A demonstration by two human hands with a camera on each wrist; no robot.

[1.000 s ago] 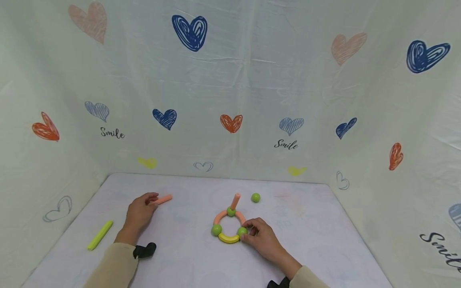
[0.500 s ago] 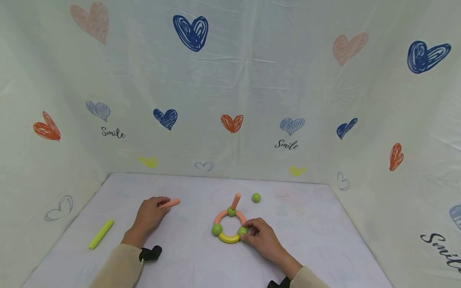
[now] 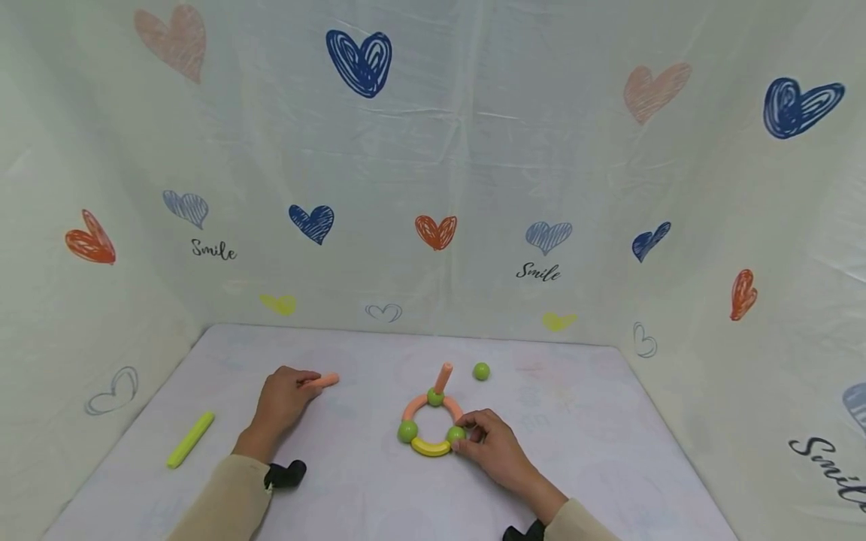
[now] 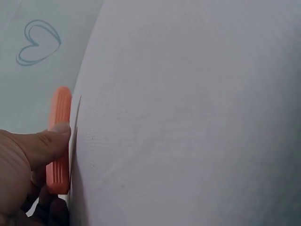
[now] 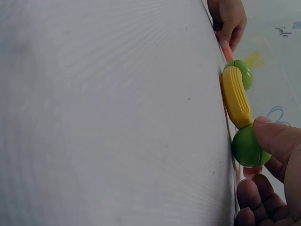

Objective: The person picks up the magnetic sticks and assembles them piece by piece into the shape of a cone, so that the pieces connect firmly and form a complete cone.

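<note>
Where the white table runs toward its left edge, one yellow-green stick, straight and smooth-looking, lies apart from the rest, perhaps set aside to leave the middle free. Next, the left hand, grasping: thumb pressed across one orange stick, grooved lengthwise with a rounded tip, its far end projecting past the fingers, a hold that probably makes it easy to steer. At centre, one ring on the table, apparently of hard plastic: a left green ball, a yellow curved piece with ribs along its length, a top green ball bearing an orange rod that points away from the ring, and a right green ball; two orange arcs close the upper sides. Beyond it, one loose green ball, glossy, touching nothing but the table. Last, the right hand, pinching the right green ball between thumb and fingers, presumably because a round, seamed joint gives a sure grip for steadying the whole ring.
</note>
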